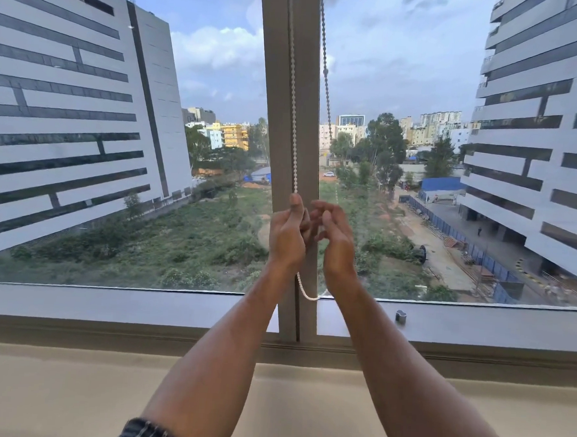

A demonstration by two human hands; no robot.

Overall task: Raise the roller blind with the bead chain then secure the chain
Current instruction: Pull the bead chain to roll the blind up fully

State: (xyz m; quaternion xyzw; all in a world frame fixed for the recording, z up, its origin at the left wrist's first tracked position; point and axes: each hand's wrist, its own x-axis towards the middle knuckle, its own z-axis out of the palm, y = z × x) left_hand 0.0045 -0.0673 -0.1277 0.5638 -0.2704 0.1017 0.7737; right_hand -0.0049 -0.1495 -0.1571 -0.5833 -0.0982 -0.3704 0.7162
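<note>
At frame centre the left hand (288,233) pinches the white beaded plastic chain (293,117) while the right hand (334,234), fingers loosely spread, grips nothing, so a slip could drop the blind.

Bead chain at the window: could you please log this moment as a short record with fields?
view: head camera, looking out through a window
bead chain: two strands run down the centre mullion; the bottom loop hangs below the wrists
left hand: grip closed on the left strand
right hand: fingers loosely curled beside the left hand; contact with the chain unclear
roller blind: not in view
small metal fitting: on the lower frame, right of the mullion, chain not attached
</note>
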